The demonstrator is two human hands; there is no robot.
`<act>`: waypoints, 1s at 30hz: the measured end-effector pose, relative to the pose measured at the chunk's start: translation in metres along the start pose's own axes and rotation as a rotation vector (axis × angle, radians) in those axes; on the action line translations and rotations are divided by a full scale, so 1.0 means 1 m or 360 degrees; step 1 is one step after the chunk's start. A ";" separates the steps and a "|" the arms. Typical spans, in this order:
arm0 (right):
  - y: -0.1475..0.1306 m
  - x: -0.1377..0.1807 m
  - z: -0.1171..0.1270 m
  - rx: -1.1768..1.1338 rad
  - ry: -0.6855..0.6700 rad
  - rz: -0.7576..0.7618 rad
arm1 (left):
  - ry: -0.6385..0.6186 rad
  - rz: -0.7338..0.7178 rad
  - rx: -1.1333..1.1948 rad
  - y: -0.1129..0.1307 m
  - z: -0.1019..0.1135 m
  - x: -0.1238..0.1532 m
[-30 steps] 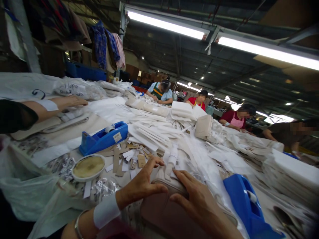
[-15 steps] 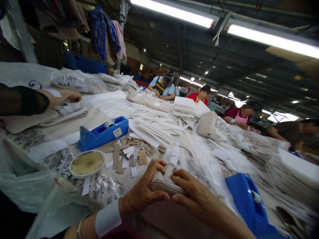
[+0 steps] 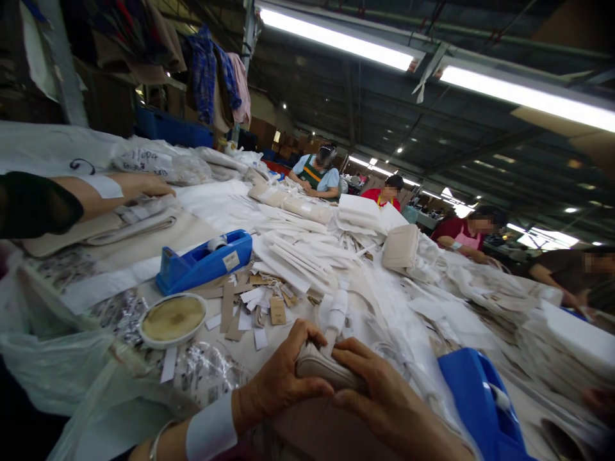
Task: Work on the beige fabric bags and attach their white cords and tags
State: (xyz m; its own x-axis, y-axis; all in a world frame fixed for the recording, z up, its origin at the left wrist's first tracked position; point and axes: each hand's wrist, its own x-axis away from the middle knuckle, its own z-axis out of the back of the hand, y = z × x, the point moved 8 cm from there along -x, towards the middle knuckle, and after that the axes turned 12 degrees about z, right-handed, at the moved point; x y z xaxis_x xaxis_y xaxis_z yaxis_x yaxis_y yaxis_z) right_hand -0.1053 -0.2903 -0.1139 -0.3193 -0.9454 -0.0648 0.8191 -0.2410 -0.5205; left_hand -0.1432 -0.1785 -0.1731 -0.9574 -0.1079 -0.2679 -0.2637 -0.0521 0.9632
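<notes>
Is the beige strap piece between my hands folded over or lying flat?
Folded over: the beige strap piece shows a rounded doubled edge, pinched between the left hand and right hand.

Both hands have closed around the beige strap [image 3: 323, 367] since earlier.

On the table [image 3: 144, 256], a tape dispenser [image 3: 204, 260] lies far-left of the round dish [image 3: 173, 319], card tags [image 3: 262, 301] scattered right of both, another dispenser [image 3: 480, 400] near-right.
</notes>
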 end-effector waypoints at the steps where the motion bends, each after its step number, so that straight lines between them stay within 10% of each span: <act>1: 0.004 0.002 -0.002 0.0062 0.0004 -0.0046 | 0.0019 -0.0003 0.0026 0.001 0.001 0.002; 7: 0.029 0.015 -0.014 0.0371 -0.0080 -0.0124 | 0.0387 0.0403 0.0486 -0.021 0.020 0.019; 16: 0.032 0.010 -0.018 0.0485 -0.0080 0.0148 | -0.0007 0.0996 0.1289 -0.077 -0.016 0.020; 24: 0.018 0.005 -0.012 0.0401 0.0016 0.0140 | 0.0295 0.0350 0.0285 -0.033 0.026 0.003; 30: 0.002 0.004 -0.003 0.0188 0.0186 0.0063 | -0.0362 0.0032 -0.0151 0.000 0.014 -0.021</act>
State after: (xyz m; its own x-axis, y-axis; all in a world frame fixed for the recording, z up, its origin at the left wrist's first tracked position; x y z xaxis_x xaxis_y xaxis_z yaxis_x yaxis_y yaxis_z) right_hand -0.1061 -0.2937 -0.1181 -0.3335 -0.9244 -0.1851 0.8801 -0.2349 -0.4125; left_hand -0.1245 -0.1623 -0.1669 -0.9671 0.1158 -0.2267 -0.2423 -0.1462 0.9591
